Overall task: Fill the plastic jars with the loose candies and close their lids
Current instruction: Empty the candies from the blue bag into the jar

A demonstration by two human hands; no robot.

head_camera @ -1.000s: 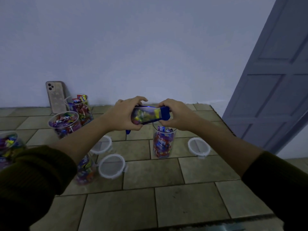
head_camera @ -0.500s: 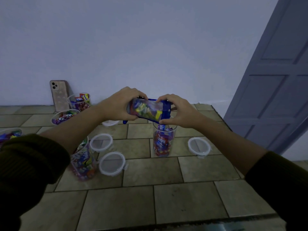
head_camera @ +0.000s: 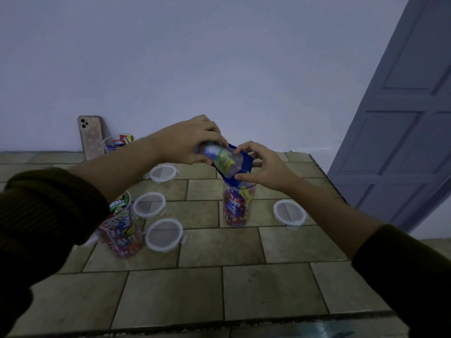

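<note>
Jar at left (head_camera: pixel 119 230): upright on the tiled counter (head_camera: pixel 219 284), packed with candies.
Left hand (head_camera: pixel 190 142): fingers curled over the raised end of the candy bag (head_camera: pixel 223 159).
Candy bag: tilted, mouth down, just above the open centre jar (head_camera: pixel 238 208).
Right hand (head_camera: pixel 264 168): thumb and fingertips pinch the bag's blue mouth.

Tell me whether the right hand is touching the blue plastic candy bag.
Touching. Head view: the right hand pinches the blue plastic candy bag at its open end.
</note>
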